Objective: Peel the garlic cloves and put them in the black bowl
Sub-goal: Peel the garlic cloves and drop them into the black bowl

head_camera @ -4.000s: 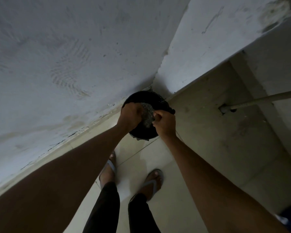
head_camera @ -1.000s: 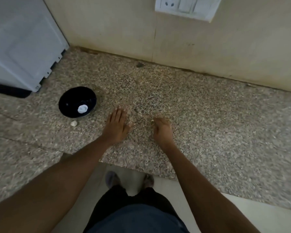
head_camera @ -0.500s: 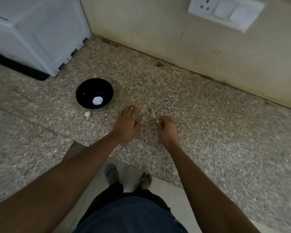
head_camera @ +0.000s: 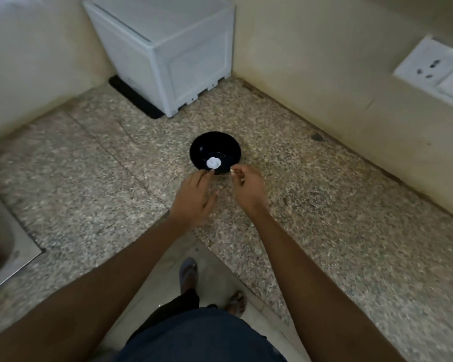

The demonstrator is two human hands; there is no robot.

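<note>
Body: dark trousers and a blue garment fill the 6 o'clock edge, cut off by the frame; two sandalled feet [head_camera: 191,274] stand on pale floor just above.
Forearms: both rise from the lower corners and converge toward centre.
Left hand [head_camera: 194,198]: palm down over the speckled counter [head_camera: 324,218], fingers straight and loosely together, tips reaching the bowl's near rim; whether they touch it is unclear.
Right hand [head_camera: 247,190]: fingers curled, thumb and forefinger pinching a small pale piece [head_camera: 232,171] at the bowl's near-right rim; too small and blurred to say if it is a clove or skin.
Black bowl [head_camera: 215,143]: just past centre, toward 12 o'clock from the hands, upright on the counter.
Garlic [head_camera: 213,163]: one white piece lying in the bowl's bottom; peeled or not is hard to tell.
Sink [head_camera: 3,246]: metal edge at 9 o'clock, cut off.
White box [head_camera: 168,45]: at 11 o'clock in the corner, on a dark mat.
Socket plate [head_camera: 437,74]: on the wall at 2 o'clock, partly cut off.
</note>
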